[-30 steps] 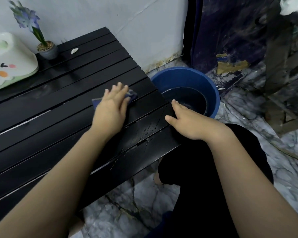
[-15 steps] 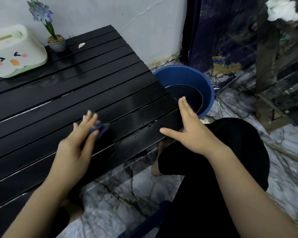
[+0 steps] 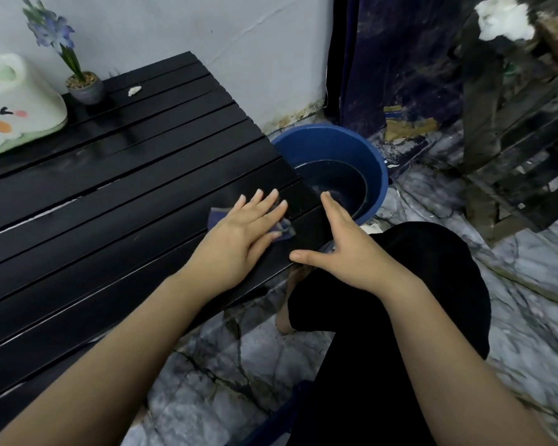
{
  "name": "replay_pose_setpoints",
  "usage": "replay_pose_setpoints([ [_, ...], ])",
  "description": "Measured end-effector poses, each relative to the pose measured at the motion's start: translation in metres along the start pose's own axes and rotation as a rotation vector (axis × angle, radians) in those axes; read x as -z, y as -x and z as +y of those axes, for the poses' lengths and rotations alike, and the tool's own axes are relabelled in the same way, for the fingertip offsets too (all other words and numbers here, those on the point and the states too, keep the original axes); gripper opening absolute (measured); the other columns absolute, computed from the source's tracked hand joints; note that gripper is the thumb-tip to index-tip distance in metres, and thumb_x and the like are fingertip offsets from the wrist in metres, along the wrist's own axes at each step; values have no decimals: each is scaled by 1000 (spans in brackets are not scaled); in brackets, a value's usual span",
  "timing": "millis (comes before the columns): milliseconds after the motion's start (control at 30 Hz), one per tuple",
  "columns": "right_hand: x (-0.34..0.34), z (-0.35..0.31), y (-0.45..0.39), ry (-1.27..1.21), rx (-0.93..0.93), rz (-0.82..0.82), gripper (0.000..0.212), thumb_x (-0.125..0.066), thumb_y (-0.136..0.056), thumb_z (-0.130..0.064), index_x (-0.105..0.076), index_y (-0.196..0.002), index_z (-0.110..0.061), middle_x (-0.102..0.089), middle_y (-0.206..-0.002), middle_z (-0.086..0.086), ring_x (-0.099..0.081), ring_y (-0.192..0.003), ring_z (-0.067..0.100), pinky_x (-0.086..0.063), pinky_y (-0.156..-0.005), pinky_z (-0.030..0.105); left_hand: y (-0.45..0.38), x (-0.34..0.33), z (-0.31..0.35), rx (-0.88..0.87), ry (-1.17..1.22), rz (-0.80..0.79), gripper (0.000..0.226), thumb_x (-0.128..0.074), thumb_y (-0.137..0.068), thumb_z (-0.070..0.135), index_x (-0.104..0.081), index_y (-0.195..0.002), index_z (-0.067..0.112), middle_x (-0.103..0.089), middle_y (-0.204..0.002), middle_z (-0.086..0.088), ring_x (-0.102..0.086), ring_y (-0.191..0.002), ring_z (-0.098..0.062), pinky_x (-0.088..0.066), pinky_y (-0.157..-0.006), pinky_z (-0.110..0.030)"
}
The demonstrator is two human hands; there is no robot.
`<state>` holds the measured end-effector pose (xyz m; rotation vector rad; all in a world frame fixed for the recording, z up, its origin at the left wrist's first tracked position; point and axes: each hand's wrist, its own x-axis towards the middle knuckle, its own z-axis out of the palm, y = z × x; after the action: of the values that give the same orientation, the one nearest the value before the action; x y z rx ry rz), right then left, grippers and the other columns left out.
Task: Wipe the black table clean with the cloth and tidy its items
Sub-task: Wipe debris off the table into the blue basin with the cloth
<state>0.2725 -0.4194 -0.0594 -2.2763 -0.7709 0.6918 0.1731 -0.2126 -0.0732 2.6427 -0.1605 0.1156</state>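
A black slatted table [image 3: 117, 194] fills the left of the view. My left hand [image 3: 242, 233] lies flat, fingers spread, pressing a small blue cloth [image 3: 282, 228] onto the slats near the table's right end; only the cloth's edges show around the hand. My right hand [image 3: 339, 246] rests open against the table's right front corner, thumb along the edge, holding nothing. At the back left stand a pale green tissue box with a cartoon face [image 3: 17, 107] and a small grey pot with a blue flower [image 3: 84, 86]. A white crumb [image 3: 134, 90] lies beside the pot.
A blue bucket [image 3: 372, 169] with dark water stands on the marble floor right beside the table's right end. My black-clad knee [image 3: 416, 284] is under the right hand. A white wall runs behind the table; dark wooden slats [image 3: 512, 140] lean at the right.
My left hand slid the cloth toward me and left along the slats, then back right to the table's end near the bucket. My right hand stayed at the corner.
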Motion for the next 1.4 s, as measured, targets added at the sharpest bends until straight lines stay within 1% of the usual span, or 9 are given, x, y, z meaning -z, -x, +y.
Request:
replay_pose_setpoints([
  [300, -4, 0, 12, -85, -27, 57, 123, -77, -71, -59, 2, -159, -23, 3, -167, -8, 1, -150, 1, -8, -120, 22, -110, -1, -5, 99, 127, 1, 46, -45, -104, 23, -41, -149, 13, -36, -157, -9, -26, -149, -28, -13, -124, -45],
  [433, -3, 4, 20, -89, -43, 69, 122, -81, -73, -51, -2, -160, -21, -3, -167, -7, -4, -150, 2, -10, -117, 19, -50, 35, -5, 48, 202, 101, 47, -49, -102, 25, -44, -148, 14, -40, -155, -3, -32, -147, -18, -20, -123, -43],
  [600, 0, 2, 20, -55, -62, 68, 116, -82, -75, -47, -7, -160, -22, -9, -167, -7, -10, -151, 7, -14, -118, 23, 92, 45, -42, -80, -143, -111, 55, -20, -106, 45, -23, -156, 23, -12, -165, 10, -9, -152, -9, -14, -124, -46],
  [733, -1, -1, 19, -33, -64, 88, 113, -82, -76, -46, -10, -160, -22, -14, -166, -7, -13, -151, 9, -16, -119, 26, 139, 42, -22, -41, -65, -113, 51, -33, -104, 35, -44, -145, 8, -32, -160, -7, -29, -147, -26, -19, -120, -43],
  [1000, -1, -1, 19, -86, -59, 137, 108, -86, -73, -40, -20, -157, -23, -30, -160, -9, -26, -145, 7, -21, -110, 16, 52, 14, 8, -159, -77, -149, 51, -41, -102, 28, -38, -151, 14, -28, -162, 0, -20, -152, -17, -17, -124, -40],
  [1100, -1, 5, 17, -95, -78, 170, 98, -88, -71, -39, -33, -151, -26, -45, -135, -17, -38, -124, -4, -29, -94, 3, 19, 2, 15, -195, -97, -144, 51, -37, -102, 30, -39, -150, 13, -29, -161, -2, -21, -151, -19, -15, -124, -37],
  [1167, -2, 7, 14, -99, -91, 171, 88, -88, -69, -43, -41, -142, -29, -50, -131, -17, -46, -120, -1, -39, -94, 9, 0, -4, 17, -200, -83, -130, 51, -36, -102, 30, -39, -150, 13, -30, -161, -3, -22, -151, -19, -14, -124, -36],
  [1267, -4, 9, 11, -96, -93, 164, 105, -88, -64, -51, -35, -149, -23, -47, -146, -9, -43, -133, 7, -41, -108, 29, -24, -10, 17, -193, -62, -117, 51, -38, -102, 30, -40, -150, 13, -32, -160, -5, -24, -150, -21, -13, -125, -36],
  [1400, -3, 12, 10, -97, -104, 175, 94, -89, -65, -48, -41, -141, -23, -50, -137, -11, -45, -126, 4, -39, -94, 19, -61, -13, 20, -145, -13, -77, 49, -47, -102, 27, -43, -148, 10, -35, -158, -9, -27, -149, -27, -16, -124, -41],
])
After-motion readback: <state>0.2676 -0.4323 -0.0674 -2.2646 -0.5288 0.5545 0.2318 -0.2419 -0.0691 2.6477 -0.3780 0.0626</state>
